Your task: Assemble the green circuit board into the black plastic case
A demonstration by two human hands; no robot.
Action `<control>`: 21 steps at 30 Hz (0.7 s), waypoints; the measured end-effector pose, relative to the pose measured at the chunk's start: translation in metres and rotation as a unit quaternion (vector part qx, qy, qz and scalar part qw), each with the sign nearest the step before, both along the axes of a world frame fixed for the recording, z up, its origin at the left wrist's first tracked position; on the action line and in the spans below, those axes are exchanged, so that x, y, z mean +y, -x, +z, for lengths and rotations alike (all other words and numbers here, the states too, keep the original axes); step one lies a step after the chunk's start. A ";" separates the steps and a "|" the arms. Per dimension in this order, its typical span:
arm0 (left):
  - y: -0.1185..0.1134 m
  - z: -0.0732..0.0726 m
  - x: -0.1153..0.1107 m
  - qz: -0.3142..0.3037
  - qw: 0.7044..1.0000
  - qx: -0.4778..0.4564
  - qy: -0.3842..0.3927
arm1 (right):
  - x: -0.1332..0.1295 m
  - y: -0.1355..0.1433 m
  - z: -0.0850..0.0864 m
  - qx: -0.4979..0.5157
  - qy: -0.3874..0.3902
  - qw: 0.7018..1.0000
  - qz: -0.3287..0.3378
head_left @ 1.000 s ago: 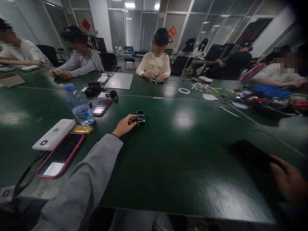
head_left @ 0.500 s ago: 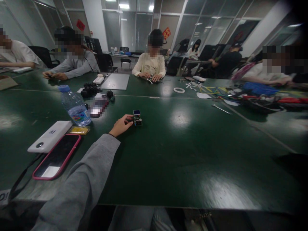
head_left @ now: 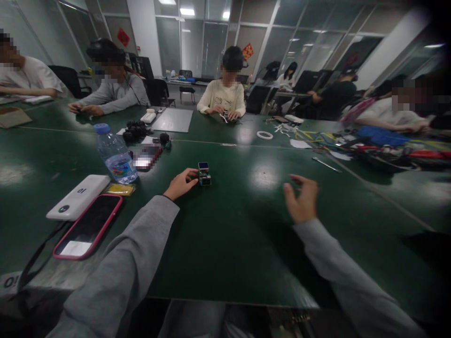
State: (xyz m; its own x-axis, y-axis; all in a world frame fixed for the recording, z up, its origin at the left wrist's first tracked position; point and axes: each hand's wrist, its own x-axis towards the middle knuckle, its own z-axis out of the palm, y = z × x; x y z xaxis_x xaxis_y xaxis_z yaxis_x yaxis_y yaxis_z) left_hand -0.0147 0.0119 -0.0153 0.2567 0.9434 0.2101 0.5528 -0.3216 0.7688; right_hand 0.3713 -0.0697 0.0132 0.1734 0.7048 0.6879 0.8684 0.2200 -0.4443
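A small circuit board module with a dark little screen on its upper part is on the green table in front of me. My left hand comes in from its left side, fingers bent, with thumb and fingertips closed at its left edge. The exact hold of the fingertips is too small to make out fully. To the right, my right hand hovers over the table, apart from the module. Its thumb and fingers are curved and spread, with nothing between them.
Left of my arm are a water bottle, a white power bank, a yellow packet and a red-cased phone. Farther off lie a tape roll, a wrench and tangled cables. Several people sit around.
My right hand and forearm have come into view from the right, over the table. My left hand stays by the module. The view has shifted slightly.
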 end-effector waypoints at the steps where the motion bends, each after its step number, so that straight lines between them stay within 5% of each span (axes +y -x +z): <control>1: 0.000 0.000 0.000 0.002 1.000 -0.003 0.002 | 0.009 0.039 -0.008 -0.015 0.010 0.999 0.051; 5: -0.001 -0.003 0.002 0.013 0.999 -0.032 -0.006 | 0.031 0.176 -0.023 -0.088 0.077 0.978 0.175; 8: -0.001 -0.004 0.003 0.023 0.997 -0.063 -0.030 | 0.044 0.225 -0.023 -0.104 0.079 0.973 0.193; 12: -0.001 -0.005 0.004 0.028 0.995 -0.089 -0.030 | 0.062 0.227 -0.027 -0.093 0.085 0.970 0.207; 18: -0.001 -0.004 0.004 0.024 0.996 -0.082 -0.024 | 0.066 0.185 -0.033 0.041 0.081 0.960 0.264; 21: -0.001 -0.004 0.004 0.024 0.997 -0.075 -0.019 | 0.062 0.162 -0.033 0.095 0.122 0.959 0.239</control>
State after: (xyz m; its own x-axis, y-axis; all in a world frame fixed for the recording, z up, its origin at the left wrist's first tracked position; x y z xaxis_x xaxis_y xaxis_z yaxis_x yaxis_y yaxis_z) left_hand -0.0135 0.0154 -0.0190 0.1743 0.9447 0.2778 0.4476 -0.3273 0.8322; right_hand 0.2096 -0.0076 -0.0201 -0.1027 0.8706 0.4811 0.5926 0.4420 -0.6734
